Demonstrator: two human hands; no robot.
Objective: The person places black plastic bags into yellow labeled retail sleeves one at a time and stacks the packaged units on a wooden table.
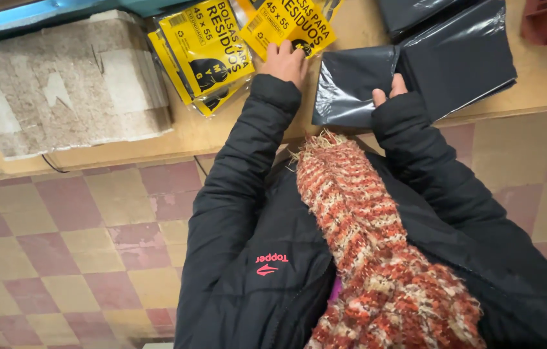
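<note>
We reach both hands out over the wooden counter (519, 90), black jacket sleeves and a red-and-cream knitted scarf (364, 226) hanging below us. Our left hand (284, 63) rests on a yellow printed packet (289, 22), fingers curled over its near edge; we cannot tell whether it truly grips it. Just left of that lies a stack of yellow packets (199, 55). Our right hand (390, 90) pinches the near right corner of a folded black plastic bag (351, 81), thumb on top. More folded black bags (461, 55) lie just right of it and farther back. At the far left sits a worn fibreboard block (60, 84). The floor (60, 245) shows red and cream checkered tiles.
</note>
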